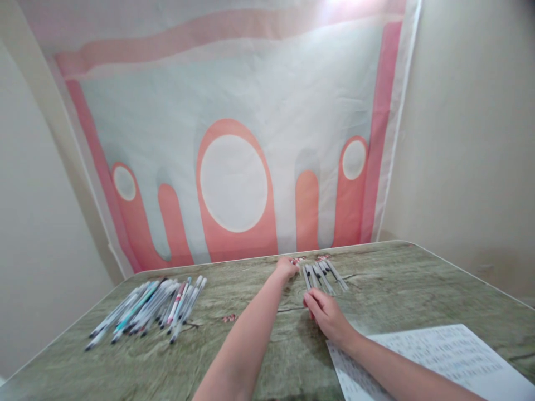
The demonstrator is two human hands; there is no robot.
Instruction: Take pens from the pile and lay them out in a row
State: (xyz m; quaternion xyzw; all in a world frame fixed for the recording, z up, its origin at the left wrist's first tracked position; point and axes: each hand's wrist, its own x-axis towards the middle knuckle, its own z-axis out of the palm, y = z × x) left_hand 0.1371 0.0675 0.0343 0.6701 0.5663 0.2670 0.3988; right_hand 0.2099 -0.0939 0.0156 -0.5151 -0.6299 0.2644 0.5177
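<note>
My left hand (287,269) reaches to the far side of the table, just left of a row of clear pens (325,277) with dark parts. Its fingers are small and blurred, so whether it holds anything is unclear. Nearer to me, my right hand (325,312) is closed, its thumb and fingertips at the near end of the leftmost pen (307,277) in that row. The pens lie side by side, pointing roughly away from me. A larger pile of pens (146,306) lies on the left, mostly clear, with a turquoise one and a pink one among them.
A sheet of paper (443,356) covered in writing lies at the front right, partly under my right forearm. The wood-patterned table (200,367) has printed red blossoms and twigs. Behind it hangs a pink and orange patterned cloth (234,245), with walls to both sides.
</note>
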